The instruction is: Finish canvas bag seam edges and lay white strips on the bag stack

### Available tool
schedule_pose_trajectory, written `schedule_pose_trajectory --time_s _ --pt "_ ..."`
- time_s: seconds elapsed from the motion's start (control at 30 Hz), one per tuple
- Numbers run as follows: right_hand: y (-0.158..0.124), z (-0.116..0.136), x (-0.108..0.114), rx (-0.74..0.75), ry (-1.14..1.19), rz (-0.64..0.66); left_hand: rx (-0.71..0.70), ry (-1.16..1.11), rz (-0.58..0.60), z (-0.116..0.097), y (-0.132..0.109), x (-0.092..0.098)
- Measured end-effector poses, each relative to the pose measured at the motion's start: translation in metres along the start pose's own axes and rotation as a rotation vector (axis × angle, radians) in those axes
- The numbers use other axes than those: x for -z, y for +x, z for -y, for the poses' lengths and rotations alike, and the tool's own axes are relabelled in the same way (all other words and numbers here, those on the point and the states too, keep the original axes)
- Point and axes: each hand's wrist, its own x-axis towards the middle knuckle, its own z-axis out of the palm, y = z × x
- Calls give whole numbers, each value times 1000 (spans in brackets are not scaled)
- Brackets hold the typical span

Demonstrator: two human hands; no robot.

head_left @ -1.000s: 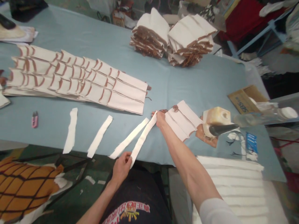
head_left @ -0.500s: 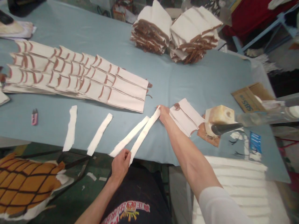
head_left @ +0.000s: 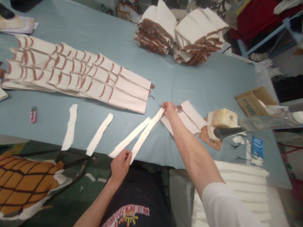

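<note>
My left hand (head_left: pixel 121 163) is closed in a pinch at the lower end of a white strip (head_left: pixel 146 136) by the table's front edge. The upper end of that strip lies at the fingers of my right hand (head_left: pixel 169 108), which are pressed together. A second white strip (head_left: pixel 129 137) lies just left of it, their upper ends close. Further left are two more strips, one slanted (head_left: pixel 99 134) and one nearly upright (head_left: pixel 70 127). Partly under my right forearm is a pale fabric panel (head_left: pixel 189 117) with a brown coil on it.
Overlapping pale panels with brown edges (head_left: pixel 94 75) cover the left of the blue table (head_left: pixel 199 85). Two stacks (head_left: pixel 158 28) (head_left: pixel 201 25) stand at the back. Pink snips (head_left: pixel 33 114) lie left; a container with a black nozzle (head_left: pixel 222 121) and a cardboard box (head_left: pixel 253 102) are right.
My right hand has moved slightly right and up, onto the edge of the pale panel, which now reaches further left beneath the forearm. My left hand stays at the strip's lower end.
</note>
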Motion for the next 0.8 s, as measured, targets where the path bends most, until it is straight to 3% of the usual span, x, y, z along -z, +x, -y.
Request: schedule_pose_trajectory --time_s 0.17,0.3,0.4,0.53,0.67,0.8 --pt "-17 27 -2 101 -125 -29 5 25 -74 6 -12 1" --pt "-71 26 13 162 -174 55 -49 91 -153 20 -24 17" --pt "-133 2 32 164 -208 145 -169 152 -199 20 -11 31" --pt "-206 -41 63 112 -241 154 -356 226 -208 -1 36 35" --pt "-248 -80 96 38 -255 66 -418 298 -241 -18 71 25" --pt "-271 -109 120 -49 -261 17 -428 362 -276 -10 79 23"
